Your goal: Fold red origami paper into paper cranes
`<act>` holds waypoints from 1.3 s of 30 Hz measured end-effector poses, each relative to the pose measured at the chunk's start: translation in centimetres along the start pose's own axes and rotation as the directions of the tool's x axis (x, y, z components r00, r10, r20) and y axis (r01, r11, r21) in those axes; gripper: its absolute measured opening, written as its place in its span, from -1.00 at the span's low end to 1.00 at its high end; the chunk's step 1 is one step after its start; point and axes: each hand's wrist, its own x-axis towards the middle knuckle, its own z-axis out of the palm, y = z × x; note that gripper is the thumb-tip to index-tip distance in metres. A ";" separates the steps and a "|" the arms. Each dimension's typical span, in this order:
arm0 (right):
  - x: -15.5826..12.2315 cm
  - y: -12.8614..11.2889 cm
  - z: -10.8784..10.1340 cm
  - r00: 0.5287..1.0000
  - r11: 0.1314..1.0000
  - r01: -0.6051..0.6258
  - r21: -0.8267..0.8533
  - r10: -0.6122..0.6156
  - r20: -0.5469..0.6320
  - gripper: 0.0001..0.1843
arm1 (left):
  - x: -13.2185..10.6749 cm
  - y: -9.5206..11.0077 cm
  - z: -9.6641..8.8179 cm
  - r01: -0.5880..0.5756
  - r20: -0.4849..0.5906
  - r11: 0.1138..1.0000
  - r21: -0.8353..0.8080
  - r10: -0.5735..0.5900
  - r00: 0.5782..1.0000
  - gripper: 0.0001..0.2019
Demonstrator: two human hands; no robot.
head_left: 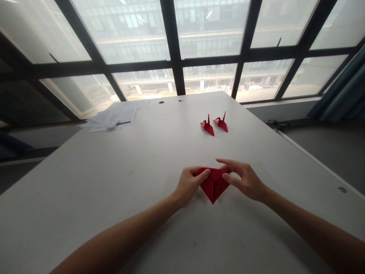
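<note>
Between my two hands is a folded red origami paper (214,186), its point toward me and a slit running up its middle. My left hand (189,182) grips the left corner, thumb on top and fingers behind. At the right corner, my right hand (245,179) pinches the paper with the thumb in front, while its index finger stretches out above the top edge. Farther back on the table stand two finished red paper cranes, a left crane (208,126) and a right crane (221,123), side by side.
The white table (114,182) reaches to the large windows. Loose paper sheets (114,114) with a dark pen (123,123) on them lie at the far left. A blue curtain (342,87) hangs at the right, near dark cables (276,124) beside the table's edge.
</note>
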 end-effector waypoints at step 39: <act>0.2 0.2 0.7 0.982 0.959 -0.182 0.217 0.190 -0.020 -0.49 | 0.2 0.2 -0.2 0.002 0.022 0.991 0.134 -0.005 1.000 -0.66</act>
